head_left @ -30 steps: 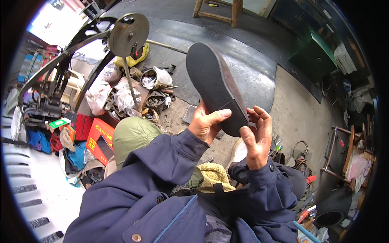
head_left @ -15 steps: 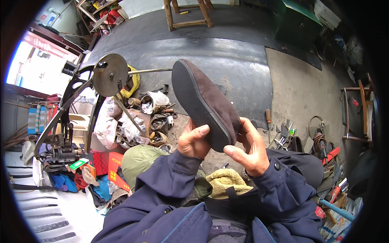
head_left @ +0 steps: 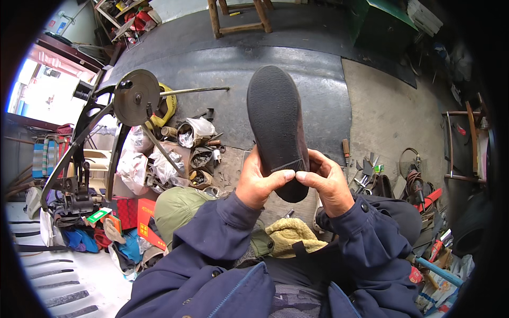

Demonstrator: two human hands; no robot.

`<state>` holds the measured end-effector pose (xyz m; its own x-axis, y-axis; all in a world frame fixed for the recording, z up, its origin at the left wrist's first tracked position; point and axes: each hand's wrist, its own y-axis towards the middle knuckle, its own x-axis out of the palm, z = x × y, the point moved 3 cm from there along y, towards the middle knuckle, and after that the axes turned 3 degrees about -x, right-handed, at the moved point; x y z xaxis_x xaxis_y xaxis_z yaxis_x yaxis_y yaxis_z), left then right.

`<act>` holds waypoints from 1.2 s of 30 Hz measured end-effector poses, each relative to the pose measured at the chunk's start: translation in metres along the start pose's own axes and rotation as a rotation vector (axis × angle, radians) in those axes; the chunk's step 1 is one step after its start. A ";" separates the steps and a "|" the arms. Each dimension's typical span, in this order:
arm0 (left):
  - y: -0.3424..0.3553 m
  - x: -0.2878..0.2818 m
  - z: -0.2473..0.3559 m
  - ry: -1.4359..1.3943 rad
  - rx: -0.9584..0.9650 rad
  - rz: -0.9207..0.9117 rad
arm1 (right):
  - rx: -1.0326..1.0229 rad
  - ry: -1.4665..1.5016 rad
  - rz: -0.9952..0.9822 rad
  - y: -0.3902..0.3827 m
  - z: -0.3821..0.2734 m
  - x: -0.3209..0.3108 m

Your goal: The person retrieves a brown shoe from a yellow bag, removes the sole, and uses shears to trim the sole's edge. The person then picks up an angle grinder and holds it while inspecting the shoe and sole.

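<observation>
A dark brown cloth shoe (head_left: 273,114) with a black sole is held up in front of me, its sole turned toward me and its toe pointing away. My left hand (head_left: 259,183) grips the left side of the heel, the thumb lying across the sole by a ridged rectangular patch. On the other side my right hand (head_left: 329,184) grips the heel, its thumb pressed on the sole close to the left thumb. The other fingers curl behind the shoe, partly hidden. Below the hands, a yellow cloth (head_left: 295,236) lies across my lap.
To the left stands a black metal machine with a round wheel (head_left: 136,97) and a rod reaching right. Several plastic bags (head_left: 168,161) of small parts sit beside it. Hand tools (head_left: 368,170) lie on the floor at right. A wooden stool (head_left: 241,26) stands ahead.
The shoe has turned from a tilted side view so that its sole now faces me squarely. Both thumbs have come together on the heel part of the sole.
</observation>
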<state>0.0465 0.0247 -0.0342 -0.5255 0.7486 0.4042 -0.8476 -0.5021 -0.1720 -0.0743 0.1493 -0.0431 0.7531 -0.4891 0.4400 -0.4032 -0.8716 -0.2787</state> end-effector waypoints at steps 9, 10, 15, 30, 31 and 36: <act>-0.005 -0.001 -0.005 -0.251 -0.135 -0.127 | 0.007 0.314 0.117 -0.002 0.008 -0.001; -0.005 -0.002 -0.007 -0.364 -0.173 -0.117 | -0.001 0.351 0.141 -0.002 0.009 0.000; -0.004 -0.003 -0.014 -0.508 -0.229 -0.141 | -0.007 0.403 0.186 -0.005 0.012 0.004; 0.003 -0.016 -0.016 -0.242 -0.191 -0.189 | 0.149 0.242 0.053 -0.003 0.019 0.002; 0.003 -0.016 -0.017 -0.253 -0.216 -0.186 | 0.134 0.243 0.052 -0.003 0.019 0.002; 0.005 -0.016 -0.020 -0.259 -0.311 -0.195 | 0.102 0.270 0.088 -0.002 0.020 -0.001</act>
<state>0.0489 0.0192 -0.0597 -0.3512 0.6632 0.6610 -0.9318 -0.1786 -0.3159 -0.0642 0.1523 -0.0599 0.5469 -0.5651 0.6177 -0.3962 -0.8247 -0.4036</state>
